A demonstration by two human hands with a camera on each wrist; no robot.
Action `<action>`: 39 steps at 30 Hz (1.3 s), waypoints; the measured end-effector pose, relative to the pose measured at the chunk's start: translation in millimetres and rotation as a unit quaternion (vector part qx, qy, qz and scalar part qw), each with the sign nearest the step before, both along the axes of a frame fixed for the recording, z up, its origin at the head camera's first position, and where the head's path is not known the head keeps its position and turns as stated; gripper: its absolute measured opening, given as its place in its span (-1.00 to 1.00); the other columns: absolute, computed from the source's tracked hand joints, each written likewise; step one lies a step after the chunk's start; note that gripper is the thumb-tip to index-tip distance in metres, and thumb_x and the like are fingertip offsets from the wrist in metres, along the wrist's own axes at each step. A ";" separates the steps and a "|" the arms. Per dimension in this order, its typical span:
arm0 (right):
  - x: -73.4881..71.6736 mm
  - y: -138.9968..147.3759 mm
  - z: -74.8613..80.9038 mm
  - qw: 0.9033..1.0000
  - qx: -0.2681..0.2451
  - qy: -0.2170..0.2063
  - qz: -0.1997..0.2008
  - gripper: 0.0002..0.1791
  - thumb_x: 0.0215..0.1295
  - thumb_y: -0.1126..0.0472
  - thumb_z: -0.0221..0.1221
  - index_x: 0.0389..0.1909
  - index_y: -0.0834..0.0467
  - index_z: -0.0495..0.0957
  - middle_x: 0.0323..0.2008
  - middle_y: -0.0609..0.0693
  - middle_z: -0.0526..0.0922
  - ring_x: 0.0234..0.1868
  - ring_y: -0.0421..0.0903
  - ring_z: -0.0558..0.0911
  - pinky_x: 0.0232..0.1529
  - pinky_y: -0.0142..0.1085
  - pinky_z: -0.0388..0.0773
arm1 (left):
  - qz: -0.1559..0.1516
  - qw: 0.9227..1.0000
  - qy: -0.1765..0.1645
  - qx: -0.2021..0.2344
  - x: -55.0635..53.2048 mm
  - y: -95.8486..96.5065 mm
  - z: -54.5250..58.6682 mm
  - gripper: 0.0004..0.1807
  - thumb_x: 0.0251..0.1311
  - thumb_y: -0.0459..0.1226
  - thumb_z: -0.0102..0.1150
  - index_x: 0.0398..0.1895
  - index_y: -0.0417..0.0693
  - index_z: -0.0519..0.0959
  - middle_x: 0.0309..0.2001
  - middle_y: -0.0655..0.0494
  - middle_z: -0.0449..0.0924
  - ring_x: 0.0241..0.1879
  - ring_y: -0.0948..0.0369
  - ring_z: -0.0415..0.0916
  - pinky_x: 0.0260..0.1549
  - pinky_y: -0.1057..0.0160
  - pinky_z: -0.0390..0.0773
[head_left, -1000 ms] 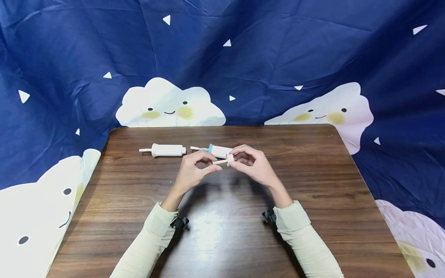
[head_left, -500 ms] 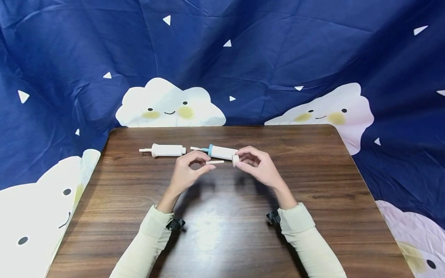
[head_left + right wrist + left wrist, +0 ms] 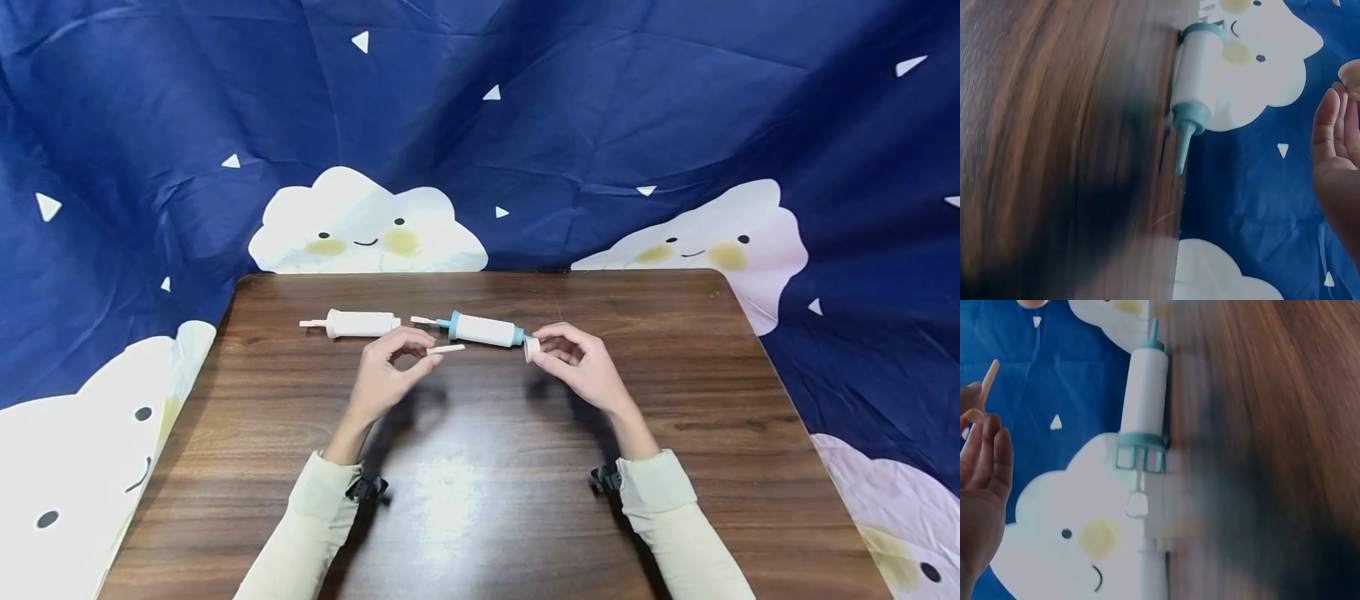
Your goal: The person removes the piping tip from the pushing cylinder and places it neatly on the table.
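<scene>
In the head view my left hand (image 3: 386, 375) pinches a thin cream stick (image 3: 447, 349) between thumb and fingertips, its free end pointing right. The left wrist view shows this stick (image 3: 989, 381) tapering, pointed upward. Across from it, my right hand (image 3: 585, 371) pinches a small round cream cap (image 3: 531, 349) by its edge; the right wrist view catches the cap (image 3: 1350, 75) only partly. A gap separates stick and cap. Just behind the hands lies a toy syringe (image 3: 486, 330) with a white barrel, teal ends, a teal nozzle and a pale plunger.
A second toy syringe (image 3: 362, 324), white with cream ends, lies farther left, its right end close behind my left fingers. Both rest near the far side of the brown wooden table (image 3: 480, 517). A blue curtain (image 3: 555, 125) with printed clouds hangs behind it.
The stick and cap, overlapping a second ago, have come apart. My left hand has moved left with the stick, my right hand right with the cap, uncovering the teal syringe's nozzle end.
</scene>
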State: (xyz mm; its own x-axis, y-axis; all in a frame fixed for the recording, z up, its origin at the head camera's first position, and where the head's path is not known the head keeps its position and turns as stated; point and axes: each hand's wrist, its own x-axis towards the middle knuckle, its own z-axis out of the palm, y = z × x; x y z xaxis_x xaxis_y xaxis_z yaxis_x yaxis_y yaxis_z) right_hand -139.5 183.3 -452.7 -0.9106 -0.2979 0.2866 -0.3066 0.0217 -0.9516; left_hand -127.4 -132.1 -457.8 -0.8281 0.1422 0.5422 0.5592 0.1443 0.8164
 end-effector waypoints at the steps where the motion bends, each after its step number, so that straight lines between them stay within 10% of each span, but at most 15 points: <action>1: -0.2 1.8 -0.7 1.000 0.001 0.000 -0.003 -0.68 0.23 0.54 0.30 0.01 0.48 0.57 -0.11 0.27 0.63 -0.15 -0.12 0.66 -0.09 -0.36 0.64 | 0.007 1.000 -0.002 -0.003 1.0 -2.4 0.0 -0.77 0.01 -0.58 0.46 -0.24 -0.31 0.68 -0.19 -0.21 0.68 -0.30 0.16 0.60 -0.27 0.21 0.65; 14: -3.5 31.5 -2.4 0.999 0.022 -0.004 -0.030 -0.69 0.26 0.53 0.28 0.02 0.48 0.57 -0.10 0.21 0.67 -0.13 -0.16 0.66 -0.08 -0.39 0.63 | 0.087 0.996 -0.026 -0.021 24.4 -30.1 23.1 -0.82 0.05 -0.63 0.39 -0.26 -0.41 0.67 -0.24 -0.29 0.66 -0.30 0.11 0.61 -0.21 0.14 0.67; 39: 5.3 85.0 -25.4 0.981 0.104 -0.059 -0.153 -0.66 0.31 0.41 0.30 0.06 0.47 0.58 -0.24 0.11 0.68 -0.25 -0.31 0.59 -0.23 -0.55 0.53 | 0.217 0.966 -0.135 -0.039 30.2 -101.4 -24.8 -0.79 0.18 -0.53 0.36 -0.13 -0.48 0.67 -0.29 -0.35 0.67 -0.31 0.26 0.60 -0.20 0.48 0.59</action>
